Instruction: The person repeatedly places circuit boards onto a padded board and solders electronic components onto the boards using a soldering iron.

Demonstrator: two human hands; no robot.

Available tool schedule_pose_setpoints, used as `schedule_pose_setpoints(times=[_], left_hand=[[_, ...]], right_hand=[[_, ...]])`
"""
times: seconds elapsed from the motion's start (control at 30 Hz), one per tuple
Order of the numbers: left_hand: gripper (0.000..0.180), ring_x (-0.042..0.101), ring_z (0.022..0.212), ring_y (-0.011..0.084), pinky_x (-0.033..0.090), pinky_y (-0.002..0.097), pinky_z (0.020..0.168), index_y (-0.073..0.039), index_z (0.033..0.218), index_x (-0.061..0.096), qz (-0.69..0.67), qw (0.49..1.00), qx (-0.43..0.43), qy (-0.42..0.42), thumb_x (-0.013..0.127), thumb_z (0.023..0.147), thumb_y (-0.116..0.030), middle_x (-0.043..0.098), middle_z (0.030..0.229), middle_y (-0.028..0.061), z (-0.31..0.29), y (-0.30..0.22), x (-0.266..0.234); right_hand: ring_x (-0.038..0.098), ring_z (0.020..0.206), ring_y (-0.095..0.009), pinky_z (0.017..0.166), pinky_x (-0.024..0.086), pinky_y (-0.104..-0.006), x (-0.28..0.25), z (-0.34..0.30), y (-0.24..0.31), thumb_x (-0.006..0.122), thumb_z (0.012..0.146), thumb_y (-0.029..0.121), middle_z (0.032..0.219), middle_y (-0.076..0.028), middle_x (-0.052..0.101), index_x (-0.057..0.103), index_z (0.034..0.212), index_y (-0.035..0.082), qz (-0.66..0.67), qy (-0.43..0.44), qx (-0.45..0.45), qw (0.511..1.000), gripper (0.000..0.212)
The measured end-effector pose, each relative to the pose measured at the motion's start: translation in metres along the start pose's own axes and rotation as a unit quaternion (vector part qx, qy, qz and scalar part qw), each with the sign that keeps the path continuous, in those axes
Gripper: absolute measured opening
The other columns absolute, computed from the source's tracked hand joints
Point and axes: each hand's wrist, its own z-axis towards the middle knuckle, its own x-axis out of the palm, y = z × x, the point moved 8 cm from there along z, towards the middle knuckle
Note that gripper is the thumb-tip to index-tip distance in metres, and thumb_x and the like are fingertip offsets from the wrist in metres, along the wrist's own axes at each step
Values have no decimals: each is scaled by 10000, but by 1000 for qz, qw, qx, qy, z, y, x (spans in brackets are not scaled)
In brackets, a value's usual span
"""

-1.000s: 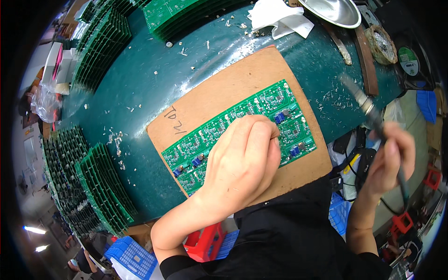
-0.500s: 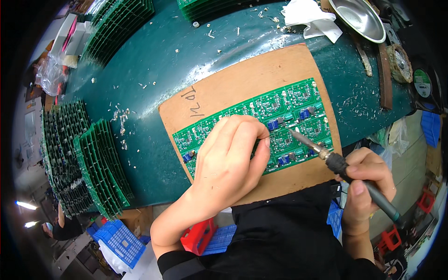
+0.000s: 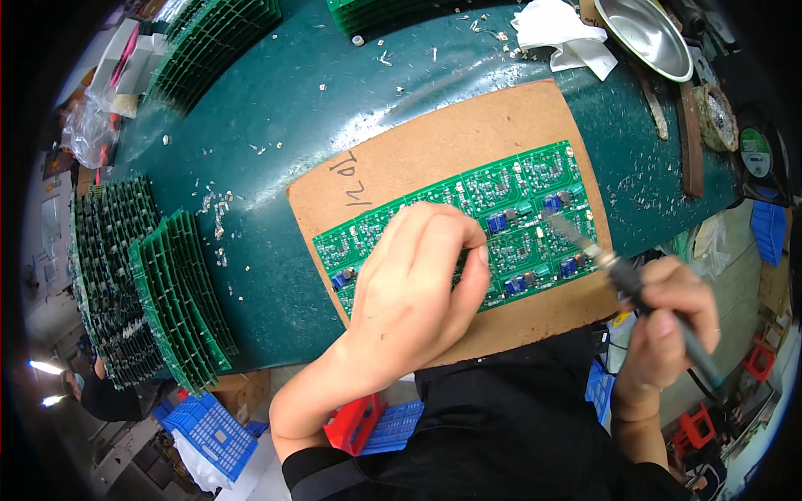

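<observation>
A green circuit board panel (image 3: 501, 185) with blue components lies on a brown fibreboard sheet (image 3: 451, 125) with handwriting. Over the middle of the panel, my left hand (image 3: 413, 288) is closed, thumb and fingertips pinched together. What they hold, if anything, is hidden behind the fingers. My right hand (image 3: 672, 326) grips a soldering iron (image 3: 625, 278) by its dark handle, to the right of the panel. Its tip, smeared by motion, points up-left over the panel's right part, near a blue component; I cannot tell whether it touches.
Stacks of green circuit boards (image 3: 180, 292) stand at the left, with more boards (image 3: 217, 50) at the far left. Clippings (image 3: 219, 217) litter the green table (image 3: 259, 275). A metal bowl (image 3: 647, 37) and white tissue (image 3: 564, 37) sit at the far right. Blue crates (image 3: 213, 438) are below the table.
The soldering iron has shifted right and slightly away from my left hand, its tip now farther up the panel's right side. My left hand keeps its pinch in nearly the same place.
</observation>
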Motion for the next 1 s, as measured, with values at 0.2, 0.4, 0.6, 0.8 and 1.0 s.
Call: schedule_pose_setpoints(times=[0.2, 0.4, 0.6, 0.8, 1.0], left_hand=[[184, 487, 543, 156, 414, 303, 533, -35, 945, 612, 71, 989, -118, -58, 665, 787, 44, 513, 709, 52, -20, 18, -51], [174, 583, 775, 273, 473, 368, 685, -23, 1058, 642, 213, 964, -146, -68, 617, 890, -60, 558, 887, 130, -45, 41, -82], [203, 583, 777, 219, 468, 322, 684, -16, 1043, 632, 126, 975, -169, -77, 657, 842, -31, 584, 929, 105, -69, 58, -78], [234, 598, 778, 194, 465, 299, 609, -52, 932, 649, 26, 972, -69, -222, 722, 733, 48, 633, 904, 78, -88, 27, -117], [276, 556, 693, 91, 408, 222, 537, -51, 947, 654, 39, 964, -30, -262, 682, 725, 111, 656, 934, 50, -104, 62, -102]], right_hand=[[561, 807, -110, 763, 438, -219, -98, 45, -25, 575, 951, 67, 929, -60, 630, 653, 1181, 7, -457, -135, -14, 879, 250], [533, 676, -113, 622, 443, -262, -66, 1, -15, 592, 938, 54, 836, -48, 634, 628, 1075, 2, -262, -68, 20, 963, 151], [520, 722, -195, 657, 444, -296, 26, -12, -11, 796, 708, 9, 857, -77, 574, 574, 997, 23, -322, 76, -56, 942, 365], [561, 879, -181, 792, 477, -293, -6, -8, 26, 692, 834, 80, 993, -141, 586, 529, 1116, 35, 57, -66, -7, 996, 328], [649, 801, -273, 682, 529, -335, 37, 2, 84, 666, 890, 128, 926, -220, 639, 585, 1013, 47, -34, 58, -203, 977, 169]])
